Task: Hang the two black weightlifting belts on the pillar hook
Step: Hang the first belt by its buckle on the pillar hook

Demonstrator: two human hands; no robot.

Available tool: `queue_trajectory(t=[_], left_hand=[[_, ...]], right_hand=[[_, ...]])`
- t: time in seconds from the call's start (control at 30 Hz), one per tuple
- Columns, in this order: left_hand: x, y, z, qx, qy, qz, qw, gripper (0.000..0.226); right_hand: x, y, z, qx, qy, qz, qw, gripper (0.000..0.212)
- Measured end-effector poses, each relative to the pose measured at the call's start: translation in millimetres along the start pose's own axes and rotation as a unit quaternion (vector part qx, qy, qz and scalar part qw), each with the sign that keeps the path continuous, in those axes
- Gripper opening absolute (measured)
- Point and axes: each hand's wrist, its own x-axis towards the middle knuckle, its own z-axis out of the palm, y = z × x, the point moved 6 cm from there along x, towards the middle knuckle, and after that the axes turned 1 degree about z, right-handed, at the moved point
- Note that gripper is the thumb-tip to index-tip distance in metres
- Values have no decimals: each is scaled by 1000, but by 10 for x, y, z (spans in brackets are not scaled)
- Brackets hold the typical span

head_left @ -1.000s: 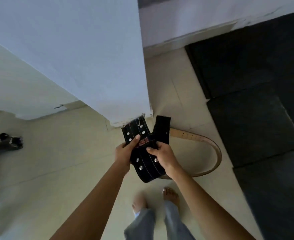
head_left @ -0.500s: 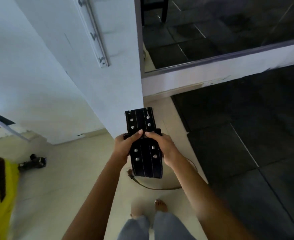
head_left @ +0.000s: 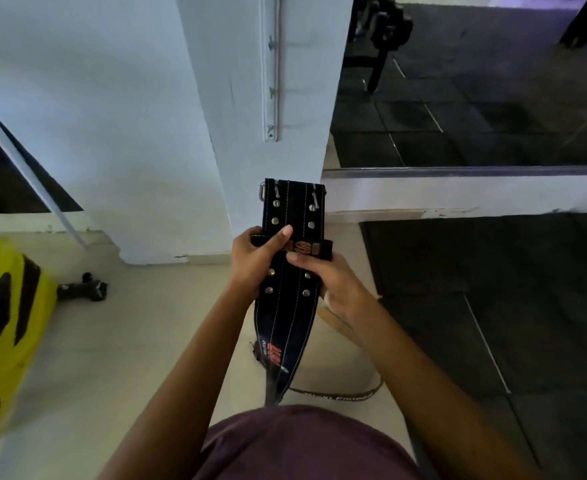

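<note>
Both hands grip the black belt (head_left: 290, 271) at its keeper loop: the left hand (head_left: 255, 263) wraps its left edge, thumb across the front; the right hand (head_left: 323, 278) closes on the right edge. The buckle end points at the pillar (head_left: 236, 98). Raise it buckle-first to the hook rail (head_left: 272, 81) and catch one hook squarely. Whether this is one belt or two stacked is unclear; the rail's top is cut off.

Yellow object (head_left: 5, 317), tan belt (head_left: 337, 322)
</note>
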Motion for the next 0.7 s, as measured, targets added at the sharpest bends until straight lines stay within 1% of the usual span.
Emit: queue_trajectory(t=[0.07, 0.13, 0.2, 0.3, 0.33, 0.4, 0.43, 0.5, 0.57, 0.63, 0.7], left_hand=[[-12, -2, -69, -12, 17, -5, 1000, 26], [-41, 2, -109, -6, 30, -12, 999, 26], [-73, 14, -111, 6, 22, -9, 1000, 27], [-135, 71, -92, 32, -4, 11, 999, 35], [-150, 87, -86, 40, -11, 19, 999, 39], [-180, 121, -95, 46, -7, 30, 998, 41], [-195, 140, -107, 40, 1, 32, 999, 39], [-214, 168, -142, 18, 15, 34, 999, 35], [-217, 187, -190, 8, 19, 37, 999, 34], [-221, 169, -225, -2, 15, 33, 999, 28], [-242, 142, -223, -17, 5, 17, 1000, 25]], right_hand=[[-145, 290, 116, -22, -5, 0, 1000, 41], [-214, 361, 196, -14, -11, -5, 1000, 44], [-151, 134, 185, 13, -7, -27, 1000, 40], [68, -450, 68, 10, 11, -58, 998, 18], [148, -613, 26, -5, 17, -56, 998, 19], [253, -781, 12, -27, 9, -48, 998, 33], [270, -781, 45, -31, -7, -39, 999, 38], [211, -637, 145, -29, -36, -21, 999, 34], [88, -358, 225, 5, -63, 1, 998, 34], [-20, -132, 253, 38, -84, -11, 996, 42], [-91, -68, 264, 38, -68, -44, 996, 41]])
